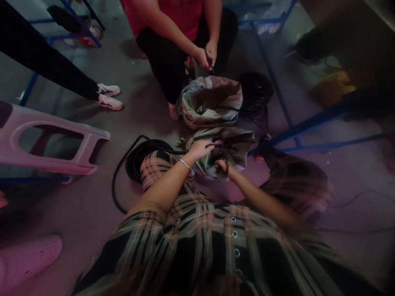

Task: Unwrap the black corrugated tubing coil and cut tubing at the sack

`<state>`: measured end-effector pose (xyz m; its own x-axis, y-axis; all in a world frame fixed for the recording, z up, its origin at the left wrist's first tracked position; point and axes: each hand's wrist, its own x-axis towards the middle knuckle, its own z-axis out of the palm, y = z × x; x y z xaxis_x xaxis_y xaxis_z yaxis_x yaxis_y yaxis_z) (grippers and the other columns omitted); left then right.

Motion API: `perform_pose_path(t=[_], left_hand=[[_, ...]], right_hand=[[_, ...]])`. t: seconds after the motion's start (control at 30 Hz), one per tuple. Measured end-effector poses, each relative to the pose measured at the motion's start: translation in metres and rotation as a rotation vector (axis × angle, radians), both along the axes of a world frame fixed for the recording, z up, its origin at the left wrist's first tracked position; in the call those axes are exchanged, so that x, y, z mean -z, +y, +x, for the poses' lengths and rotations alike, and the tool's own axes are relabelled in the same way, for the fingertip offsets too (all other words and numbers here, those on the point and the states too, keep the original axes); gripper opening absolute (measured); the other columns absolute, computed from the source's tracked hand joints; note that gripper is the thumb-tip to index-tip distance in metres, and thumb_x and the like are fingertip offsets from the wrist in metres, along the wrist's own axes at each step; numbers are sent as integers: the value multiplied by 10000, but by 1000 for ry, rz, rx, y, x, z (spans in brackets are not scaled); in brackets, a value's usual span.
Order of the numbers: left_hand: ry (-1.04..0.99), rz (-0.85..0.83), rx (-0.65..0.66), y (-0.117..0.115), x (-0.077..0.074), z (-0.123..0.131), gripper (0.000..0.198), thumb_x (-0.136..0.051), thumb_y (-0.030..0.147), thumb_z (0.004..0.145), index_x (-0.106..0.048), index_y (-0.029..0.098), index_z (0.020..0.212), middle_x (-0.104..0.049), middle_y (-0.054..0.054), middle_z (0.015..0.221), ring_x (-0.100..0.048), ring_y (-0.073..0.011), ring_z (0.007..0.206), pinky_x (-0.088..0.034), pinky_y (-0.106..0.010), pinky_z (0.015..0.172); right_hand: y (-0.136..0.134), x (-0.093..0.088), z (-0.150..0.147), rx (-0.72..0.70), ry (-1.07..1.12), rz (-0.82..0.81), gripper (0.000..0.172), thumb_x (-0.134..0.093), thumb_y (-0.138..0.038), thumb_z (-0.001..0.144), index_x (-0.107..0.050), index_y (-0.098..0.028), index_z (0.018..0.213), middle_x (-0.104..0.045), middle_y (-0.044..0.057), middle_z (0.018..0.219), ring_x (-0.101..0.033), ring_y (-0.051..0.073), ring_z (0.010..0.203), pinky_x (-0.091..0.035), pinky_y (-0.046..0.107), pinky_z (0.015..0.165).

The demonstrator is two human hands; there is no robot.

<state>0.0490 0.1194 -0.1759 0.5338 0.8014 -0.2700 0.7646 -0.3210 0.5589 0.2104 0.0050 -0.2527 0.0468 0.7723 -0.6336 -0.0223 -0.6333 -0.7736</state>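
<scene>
This looks like a workshop, with blue metal frames (308, 124), black cable coils (256, 92) and sacks (212, 118) about the grey floor (135, 119).

Our bare forearms (173, 179) converging ahead of us, knees (156, 162) bent and spread, our left hand (200, 149) back upward and farther forward, fingertips (210, 145) pinched, our right hand (221, 165) curled nearer our body.

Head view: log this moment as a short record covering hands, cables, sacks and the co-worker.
Left hand: grips a slender black cable
Right hand: at the mouth of a crumpled greyish sack; grip unclear
Left of that sack: coiled black cable
Beyond it: pale round-mouthed sack, open
Right of pale sack: another black coil
Co-worker's hands: hold a dark slender item
</scene>
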Motion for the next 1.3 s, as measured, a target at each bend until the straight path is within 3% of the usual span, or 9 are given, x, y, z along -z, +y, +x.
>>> perform_pose_path(t=[0.33, 0.73, 1.07, 1.3], left_hand=[[59, -15, 3, 2, 1, 1, 374, -535, 395, 1005, -781, 277, 1260, -780, -39, 1272, -703, -222, 1174, -527, -288, 994], [108, -28, -4, 2, -2, 3, 364, -536, 398, 994, -799, 281, 1216, -791, -38, 1231, -711, -240, 1136, -538, -297, 928], [120, -41, 5, 2, 3, 5, 362, -550, 381, 972, -812, 262, 1192, -801, -54, 1189, -713, -260, 1101, -550, -317, 911], [143, -50, 3, 5, 6, 4, 384, -532, 379, 979, -803, 257, 1223, -793, -56, 1215, -708, -264, 1118, -550, -313, 914]], right_hand=[[-2, -15, -4, 9, 17, -77, 163, -616, -304, 807, -604, -181, 701, -631, 30, 638, -543, 136, 532, -347, 234, 445], [-2, -14, -5, 25, 108, -102, 152, -612, -326, 756, -579, -186, 705, -599, 14, 583, -525, 126, 478, -262, 217, 406], [-4, -29, -10, 16, 45, -68, 173, -554, -316, 771, -570, -194, 650, -579, 13, 544, -520, 136, 437, -315, 240, 406], [-10, -28, -13, 22, 37, -36, 151, -567, -313, 733, -550, -211, 623, -531, 2, 482, -521, 162, 414, -357, 264, 407]])
